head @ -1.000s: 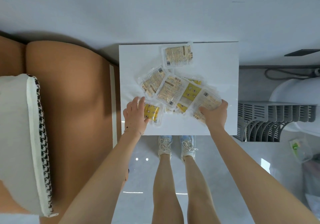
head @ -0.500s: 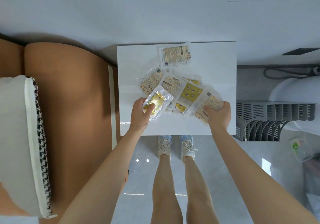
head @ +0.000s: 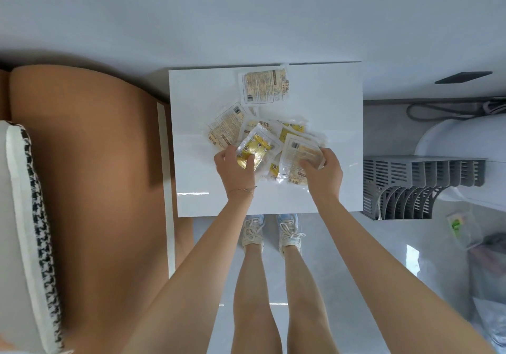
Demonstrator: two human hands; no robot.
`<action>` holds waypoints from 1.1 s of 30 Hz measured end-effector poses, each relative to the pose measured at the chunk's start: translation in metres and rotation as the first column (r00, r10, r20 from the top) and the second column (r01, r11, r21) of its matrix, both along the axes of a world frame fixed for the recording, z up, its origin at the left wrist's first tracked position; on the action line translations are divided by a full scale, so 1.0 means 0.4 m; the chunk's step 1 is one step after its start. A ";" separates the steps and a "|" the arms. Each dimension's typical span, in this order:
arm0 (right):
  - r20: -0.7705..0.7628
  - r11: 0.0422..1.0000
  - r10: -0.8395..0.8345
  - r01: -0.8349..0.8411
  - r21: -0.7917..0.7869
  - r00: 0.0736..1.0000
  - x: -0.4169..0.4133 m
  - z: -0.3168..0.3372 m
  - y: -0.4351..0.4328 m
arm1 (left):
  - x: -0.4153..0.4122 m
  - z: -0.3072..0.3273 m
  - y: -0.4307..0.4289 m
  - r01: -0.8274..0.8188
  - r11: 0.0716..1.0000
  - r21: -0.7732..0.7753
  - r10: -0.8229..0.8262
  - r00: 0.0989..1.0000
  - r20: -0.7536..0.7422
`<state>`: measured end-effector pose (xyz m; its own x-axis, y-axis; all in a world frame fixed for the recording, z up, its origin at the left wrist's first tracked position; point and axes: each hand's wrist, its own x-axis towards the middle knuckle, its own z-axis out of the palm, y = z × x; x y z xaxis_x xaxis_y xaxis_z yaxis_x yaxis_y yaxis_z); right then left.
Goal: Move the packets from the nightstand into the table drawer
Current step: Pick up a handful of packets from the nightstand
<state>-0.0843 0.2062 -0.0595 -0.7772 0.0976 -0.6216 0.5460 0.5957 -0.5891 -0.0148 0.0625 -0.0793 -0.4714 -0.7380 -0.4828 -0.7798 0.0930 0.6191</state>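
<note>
left hand (head: 236, 168) grips yellow packet (head: 253, 151) | right hand (head: 323, 171) grips pale packet (head: 297, 156) | print unreadable

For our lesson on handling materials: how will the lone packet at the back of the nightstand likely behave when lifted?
The lone packet looks flat and thin, so probably light and floppy. Its clear glossy wrapper may be slippery on the shiny nightstand.

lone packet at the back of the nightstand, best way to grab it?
The lone packet lies flat, apart from the pile, with bare nightstand on its right. Probably pinch the sealed right edge from that side with the right hand, sliding fingers under the thin rim.
</note>
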 end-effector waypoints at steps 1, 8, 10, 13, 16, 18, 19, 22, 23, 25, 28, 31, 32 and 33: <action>-0.003 1.000 -0.005 0.005 0.002 1.000 -0.004 -0.001 -0.007 | -0.001 0.001 0.002 -0.016 1.000 0.023 0.016 1.000 0.010; -0.015 1.000 0.014 -0.014 0.011 1.000 -0.021 -0.005 -0.026 | -0.008 0.012 -0.014 -0.020 0.998 0.054 0.019 1.000 0.014; -0.059 0.998 0.052 -0.050 0.033 0.997 -0.024 0.004 -0.025 | -0.012 0.014 -0.018 -0.011 0.998 0.054 0.012 1.000 -0.013; -0.111 0.993 0.118 -0.115 0.028 0.987 -0.030 0.003 -0.024 | -0.015 0.014 -0.021 -0.030 0.996 0.079 0.033 0.999 -0.035; -0.133 0.979 0.200 -0.193 0.060 0.971 -0.043 0.000 -0.028 | -0.014 0.021 -0.018 -0.075 0.992 0.104 0.082 0.995 -0.058; -0.095 0.987 0.160 -0.162 -0.014 0.982 -0.055 0.004 -0.031 | -0.011 0.028 -0.017 -0.102 0.989 0.109 0.111 0.990 -0.083; -0.072 0.989 0.137 -0.140 -0.052 0.988 -0.061 0.005 -0.033 | -0.007 0.031 -0.017 -0.118 0.986 0.117 0.129 0.987 -0.094; -0.013 0.987 0.099 -0.100 -0.124 0.995 -0.073 0.002 -0.040 | 0.005 0.037 -0.022 -0.190 0.963 0.193 0.214 0.971 -0.108; 0.010 0.986 0.088 -0.086 -0.144 0.996 -0.077 -0.001 -0.043 | 0.009 0.038 -0.025 -0.196 0.955 0.221 0.224 0.969 -0.107; 0.045 0.984 0.071 -0.063 -0.167 0.996 -0.082 -0.005 -0.053 | 0.022 0.034 -0.034 -0.157 0.951 0.265 0.193 0.975 -0.113; 0.074 0.976 0.021 -0.004 -0.217 0.997 -0.080 -0.002 -0.067 | 0.045 0.034 -0.045 -0.145 0.926 0.349 0.204 0.969 -0.139; 0.156 0.952 -0.045 0.090 -0.292 0.987 -0.069 0.005 -0.064 | 0.075 0.036 -0.057 -0.210 0.882 0.422 0.294 0.945 -0.144; 0.191 0.948 -0.035 0.093 -0.304 0.981 -0.066 0.007 -0.058 | 0.086 0.038 -0.061 -0.235 0.860 0.453 0.324 0.937 -0.128; 0.223 0.944 -0.003 0.076 -0.321 0.975 -0.062 0.006 -0.048 | 0.096 0.040 -0.065 -0.256 0.837 0.483 0.345 0.933 -0.104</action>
